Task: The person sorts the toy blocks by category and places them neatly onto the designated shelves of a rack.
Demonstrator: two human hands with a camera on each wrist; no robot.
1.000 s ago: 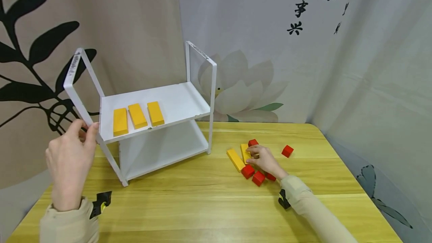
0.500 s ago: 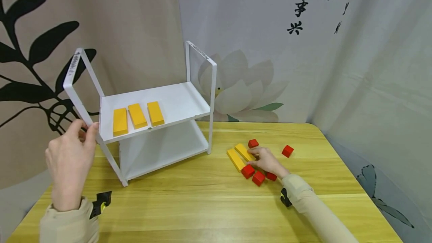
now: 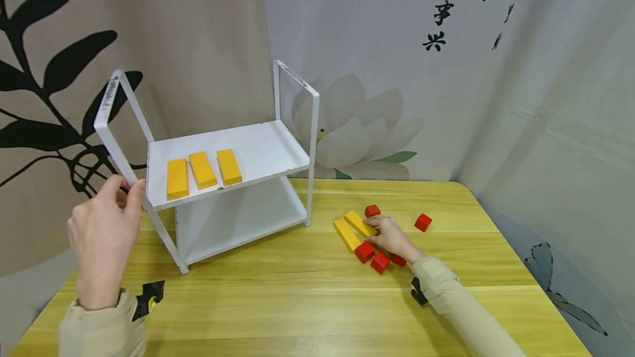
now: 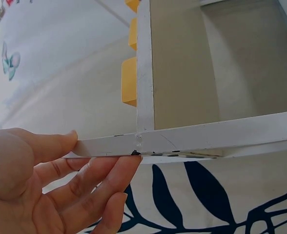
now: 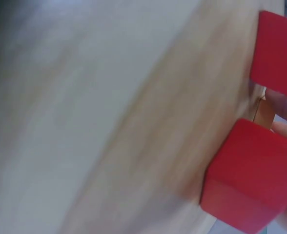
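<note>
My left hand pinches the left front post of a white two-tier shelf rack, thumb on one side and fingertips on the other, as the left wrist view also shows. Three yellow blocks lie apart on its upper tier. At the right of the table, my right hand holds the near end of a flat yellow block between thumb and fingers. Another yellow block lies left of it. Red cubes sit close to that hand; two large red cubes partly hide its fingers in the right wrist view.
More red cubes lie around: one behind the right hand, one farther right, and others by the wrist. The wooden table ends against a printed curtain at the back and right.
The yellow block at my right hand has turned, its far end swinging left toward the other yellow block. The left hand and the rack have stayed in place.
</note>
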